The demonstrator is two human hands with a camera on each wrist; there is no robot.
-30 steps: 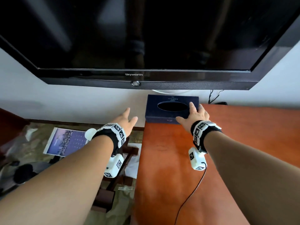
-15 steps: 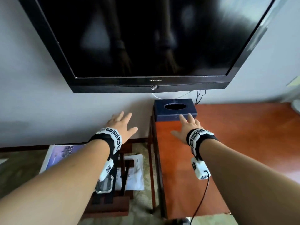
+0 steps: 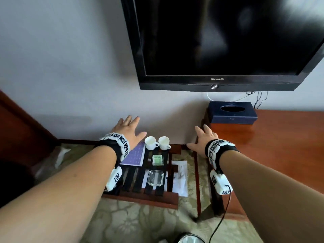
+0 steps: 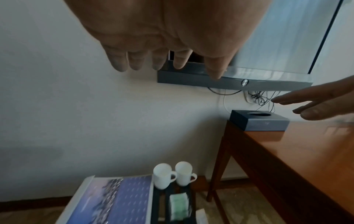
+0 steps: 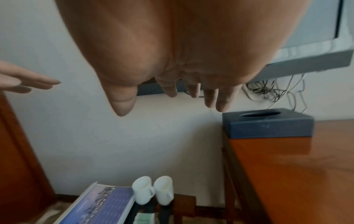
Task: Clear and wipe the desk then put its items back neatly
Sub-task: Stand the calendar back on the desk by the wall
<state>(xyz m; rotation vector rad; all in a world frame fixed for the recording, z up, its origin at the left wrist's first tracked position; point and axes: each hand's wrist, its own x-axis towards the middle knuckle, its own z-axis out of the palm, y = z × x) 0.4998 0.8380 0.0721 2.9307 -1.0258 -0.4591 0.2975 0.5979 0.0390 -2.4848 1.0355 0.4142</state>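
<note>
A dark blue tissue box (image 3: 232, 112) stands at the back left corner of the red-brown desk (image 3: 280, 155). Left of the desk a low slatted rack (image 3: 140, 193) holds two white cups (image 3: 157, 142), a blue booklet (image 3: 134, 156), a green packet (image 3: 157, 159) and a glass ashtray (image 3: 155, 177). My left hand (image 3: 128, 130) hovers open above the booklet and cups, holding nothing. My right hand (image 3: 201, 137) hovers open at the desk's left edge, short of the tissue box, holding nothing. The cups (image 4: 173, 175) and the tissue box (image 5: 268, 125) also show in the wrist views.
A black wall television (image 3: 228, 41) hangs above the desk, with cables (image 3: 257, 97) trailing behind the tissue box. White papers (image 3: 180, 178) lie on the patterned carpet (image 3: 140, 225) beside the rack. A dark wooden panel (image 3: 21, 123) stands at the left.
My right hand has let go of the tissue box and drawn back to the desk's left edge. The view has swung left and down, bringing the rack with cups and ashtray into sight.
</note>
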